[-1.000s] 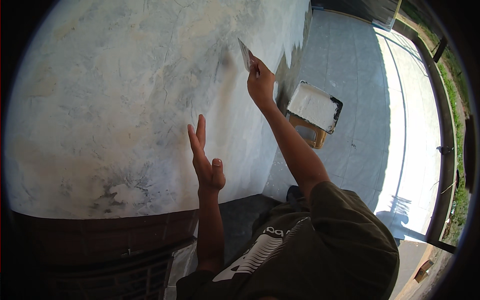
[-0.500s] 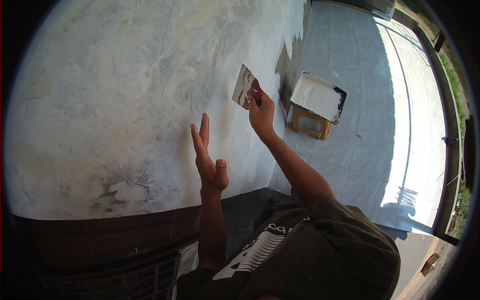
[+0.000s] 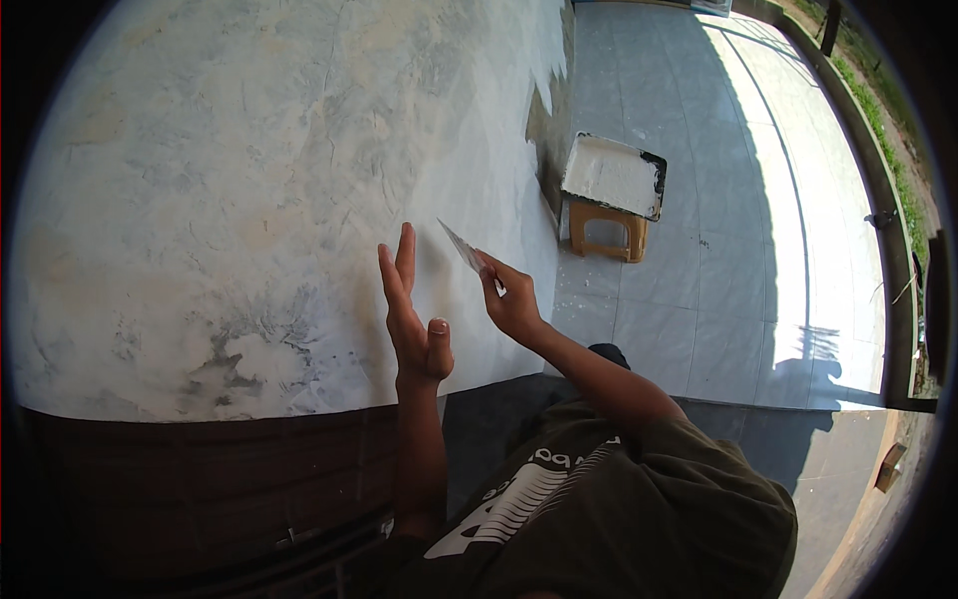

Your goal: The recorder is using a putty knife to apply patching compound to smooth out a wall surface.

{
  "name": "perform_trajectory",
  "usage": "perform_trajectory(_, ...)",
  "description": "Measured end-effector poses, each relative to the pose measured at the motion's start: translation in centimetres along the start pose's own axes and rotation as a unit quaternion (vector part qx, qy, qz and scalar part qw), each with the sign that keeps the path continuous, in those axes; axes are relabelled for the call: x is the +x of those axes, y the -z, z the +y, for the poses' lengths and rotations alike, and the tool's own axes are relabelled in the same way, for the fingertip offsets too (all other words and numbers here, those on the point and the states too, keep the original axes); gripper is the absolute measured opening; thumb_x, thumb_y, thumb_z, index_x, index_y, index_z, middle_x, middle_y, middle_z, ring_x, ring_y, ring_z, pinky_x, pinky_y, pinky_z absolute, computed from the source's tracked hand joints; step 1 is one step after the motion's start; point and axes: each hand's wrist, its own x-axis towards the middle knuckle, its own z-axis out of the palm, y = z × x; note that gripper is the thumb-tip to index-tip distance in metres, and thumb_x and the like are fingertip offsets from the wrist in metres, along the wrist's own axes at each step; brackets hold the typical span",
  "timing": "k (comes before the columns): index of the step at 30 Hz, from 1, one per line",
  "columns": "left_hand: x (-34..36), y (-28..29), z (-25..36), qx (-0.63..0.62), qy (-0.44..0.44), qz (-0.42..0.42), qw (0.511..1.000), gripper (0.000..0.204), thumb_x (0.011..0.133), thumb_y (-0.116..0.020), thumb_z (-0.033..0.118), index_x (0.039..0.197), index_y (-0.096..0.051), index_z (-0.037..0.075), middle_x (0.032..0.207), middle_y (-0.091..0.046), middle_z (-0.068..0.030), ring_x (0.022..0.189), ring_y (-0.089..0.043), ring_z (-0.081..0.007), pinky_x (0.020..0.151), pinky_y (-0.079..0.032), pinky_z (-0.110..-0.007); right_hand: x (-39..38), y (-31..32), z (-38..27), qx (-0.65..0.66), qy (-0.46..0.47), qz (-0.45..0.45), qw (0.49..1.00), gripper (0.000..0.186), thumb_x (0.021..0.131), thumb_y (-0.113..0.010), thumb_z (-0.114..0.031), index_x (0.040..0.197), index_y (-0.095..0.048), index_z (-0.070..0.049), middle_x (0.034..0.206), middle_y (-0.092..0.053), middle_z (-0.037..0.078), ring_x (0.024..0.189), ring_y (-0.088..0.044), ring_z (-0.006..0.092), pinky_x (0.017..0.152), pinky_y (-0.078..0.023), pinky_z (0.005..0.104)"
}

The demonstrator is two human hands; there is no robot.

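My right hand pinches a flat putty knife, seen nearly edge-on, its blade angled up and left towards the wall. Whether the blade touches the wall I cannot tell. The wall is patchy white and grey, with darker rough marks low down. Left of the knife, my left hand is raised close to the wall, fingers stretched and thumb apart, holding nothing; contact with the surface is unclear. Beyond my right hand, a black-edged tray with white paste inside rests on a tan plastic stool.
Grey-blue floor tiles run along the right, splashed with white near the stool. A bright sunlit strip lies beside a low ledge. Dark brown panelling is at the lower left.
My right hand has come down and left with the putty knife, whose blade has turned from face-on to edge-on. My left hand stays nearly in place. The view has shifted slightly.
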Motion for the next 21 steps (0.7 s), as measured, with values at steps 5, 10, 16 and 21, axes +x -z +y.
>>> perform_trajectory(5,-0.2,0.0,-0.6,-0.007,0.008,-0.016,1.0,0.089,0.098,-0.032,0.06,0.156,0.0,0.002,0.154,-0.031,-0.0307,0.143,-0.032,-0.0442,0.117,-0.022,-0.052,5.8,0.4,1.0,-0.013,-0.016,0.118,0.993,0.026,0.097,-0.058,-0.008,0.119,-0.065,0.003,0.081,-0.069,0.018,0.075,-0.061,0.0083,0.069,-0.051,0.0286)
perform_trajectory(10,-1.0,0.3,-0.4,0.006,0.023,-0.015,1.0,0.089,0.098,-0.031,0.061,0.156,0.0,0.002,0.154,-0.03,-0.0302,0.143,-0.033,-0.0433,0.117,-0.022,-0.051,13.1,-0.4,0.9,-0.04,-0.006,0.129,0.991,0.028,0.094,-0.058,-0.004,0.12,-0.065,0.002,0.086,-0.071,0.02,0.077,-0.067,0.014,0.073,-0.052,0.0297)
perform_trajectory(16,-0.7,0.0,-0.3,0.019,0.034,-0.007,0.999,0.089,0.098,-0.03,0.062,0.156,0.0,0.002,0.154,-0.031,-0.0305,0.143,-0.033,-0.0431,0.118,-0.021,-0.051,21.5,-3.0,-0.5,0.001,0.102,0.177,0.979,0.037,0.09,-0.051,0.005,0.125,-0.064,-0.001,0.113,-0.069,0.022,0.104,-0.069,0.0323,0.091,-0.051,0.0327)
perform_trajectory(21,-0.7,-1.0,-1.0,0.019,0.04,0.011,0.999,0.089,0.098,-0.032,0.062,0.156,-0.001,0.002,0.153,-0.033,-0.0306,0.141,-0.036,-0.0444,0.117,-0.023,-0.05,16.7,-4.7,3.0,-0.018,0.142,0.081,0.986,0.049,0.086,-0.045,0.014,0.133,-0.055,0.001,0.134,-0.057,0.022,0.128,-0.052,0.0359,0.109,-0.043,0.0386)
